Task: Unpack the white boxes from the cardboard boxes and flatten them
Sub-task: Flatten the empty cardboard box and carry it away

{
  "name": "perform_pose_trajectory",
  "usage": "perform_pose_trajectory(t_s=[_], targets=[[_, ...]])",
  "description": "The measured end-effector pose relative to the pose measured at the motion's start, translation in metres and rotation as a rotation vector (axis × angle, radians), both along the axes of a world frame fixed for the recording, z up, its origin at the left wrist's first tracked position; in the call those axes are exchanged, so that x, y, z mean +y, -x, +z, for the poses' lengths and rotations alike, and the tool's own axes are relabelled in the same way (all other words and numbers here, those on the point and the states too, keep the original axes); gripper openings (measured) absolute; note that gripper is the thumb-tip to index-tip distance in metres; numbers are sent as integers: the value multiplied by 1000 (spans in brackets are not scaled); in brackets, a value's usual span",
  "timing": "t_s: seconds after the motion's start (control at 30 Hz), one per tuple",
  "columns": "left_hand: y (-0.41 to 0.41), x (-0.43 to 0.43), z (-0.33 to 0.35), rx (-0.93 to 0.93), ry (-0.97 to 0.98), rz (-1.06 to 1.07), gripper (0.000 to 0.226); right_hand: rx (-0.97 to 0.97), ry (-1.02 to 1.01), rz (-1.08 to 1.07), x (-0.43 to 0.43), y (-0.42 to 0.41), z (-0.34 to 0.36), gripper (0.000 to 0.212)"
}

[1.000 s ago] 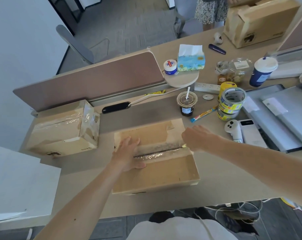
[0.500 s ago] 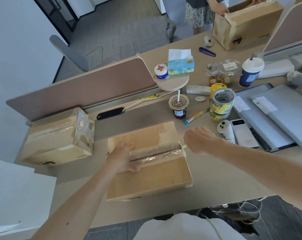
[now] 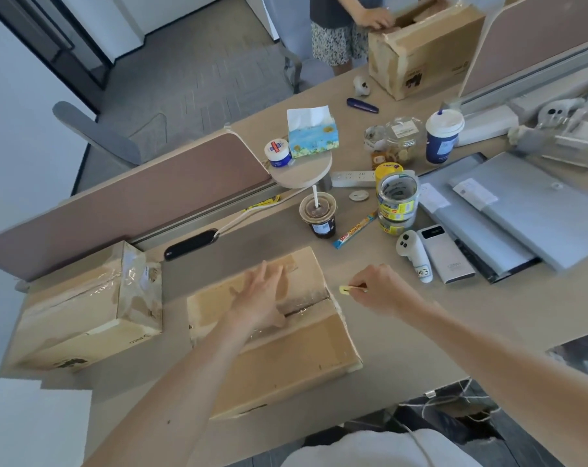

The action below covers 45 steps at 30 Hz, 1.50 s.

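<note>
Two cardboard boxes sit on the desk (image 3: 420,332) before the person: a sealed one (image 3: 83,311) at the left edge and, beside it, the near box (image 3: 279,345), its centre seam still covered with clear tape. The left hand (image 3: 262,298) hovers over that seam, fingers spread and gripping nothing. Just right of the box, the right hand (image 3: 380,289) pinches a small yellow cutter (image 3: 348,290), its tip pointing toward the box.
</note>
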<state>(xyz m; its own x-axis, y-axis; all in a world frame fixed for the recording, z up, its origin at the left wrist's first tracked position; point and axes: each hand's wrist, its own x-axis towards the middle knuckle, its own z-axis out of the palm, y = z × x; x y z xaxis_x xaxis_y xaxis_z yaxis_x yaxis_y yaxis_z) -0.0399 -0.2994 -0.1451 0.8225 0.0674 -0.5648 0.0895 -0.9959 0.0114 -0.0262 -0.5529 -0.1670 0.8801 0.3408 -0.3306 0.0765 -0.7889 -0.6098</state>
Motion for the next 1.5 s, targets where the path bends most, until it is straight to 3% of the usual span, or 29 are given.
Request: perform_pose_trajectory(t_s=[0.2, 0.33, 0.5, 1.07, 1.5], targets=[[-10, 3, -8, 39, -19, -47, 134, 209, -263, -259, 3, 8, -7, 24], [-5, 2, -16, -91, -35, -87, 117, 295, -337, -319, 12, 12, -16, 25], [-9, 3, -9, -94, -24, -120, 112, 342, -442, -374, 14, 14, -16, 21], [-9, 0, -7, -70, -51, -106, 114, 374, -438, -327, 9, 15, -10, 33], [-10, -3, -7, -70, -53, -91, 117, 428, -467, -305, -1, 34, -14, 23]])
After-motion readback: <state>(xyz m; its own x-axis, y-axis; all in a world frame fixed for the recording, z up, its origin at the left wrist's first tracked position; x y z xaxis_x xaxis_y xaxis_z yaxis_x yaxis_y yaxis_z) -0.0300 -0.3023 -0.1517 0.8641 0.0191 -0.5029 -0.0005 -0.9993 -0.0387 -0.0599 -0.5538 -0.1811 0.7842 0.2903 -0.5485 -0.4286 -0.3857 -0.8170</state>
